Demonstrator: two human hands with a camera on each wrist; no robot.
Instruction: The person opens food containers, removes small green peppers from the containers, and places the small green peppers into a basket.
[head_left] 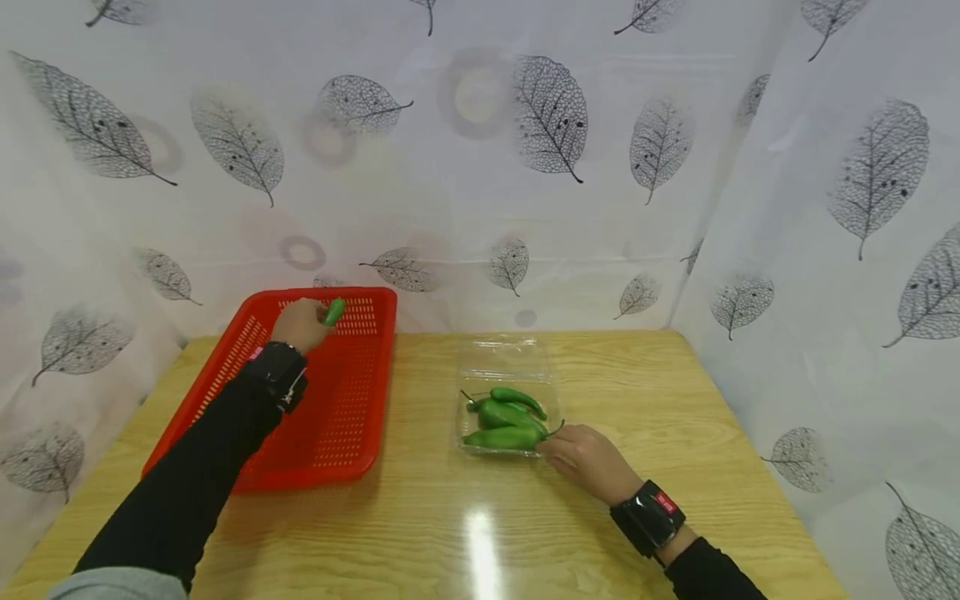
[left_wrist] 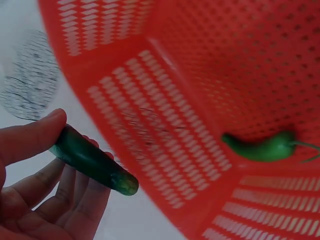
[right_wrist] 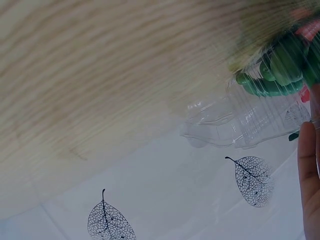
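Above the far left part of a red plastic basket point(head_left: 367, 450), my left hand point(head_left: 300, 325) holds a green chili pepper point(head_left: 334, 312). The left wrist view shows that pepper point(left_wrist: 92, 160) between thumb and fingers, its blunt end pointing away from the palm. A second green pepper point(left_wrist: 265, 147) with a stem lies inside the basket. My right hand point(head_left: 592, 462) grips the near right corner of a clear plastic box point(head_left: 506, 358), whose lid stands open at the back. Several green peppers point(head_left: 510, 412) lie in the box. The right wrist view catches only some fingers point(right_wrist: 308, 170) beside the box wall.
A wooden table point(head_left: 630, 375) carries the basket on the left and the box near the middle. White leaf-printed sheeting point(head_left: 480, 183) encloses the back and both sides. Light glares off the table in front of the box.
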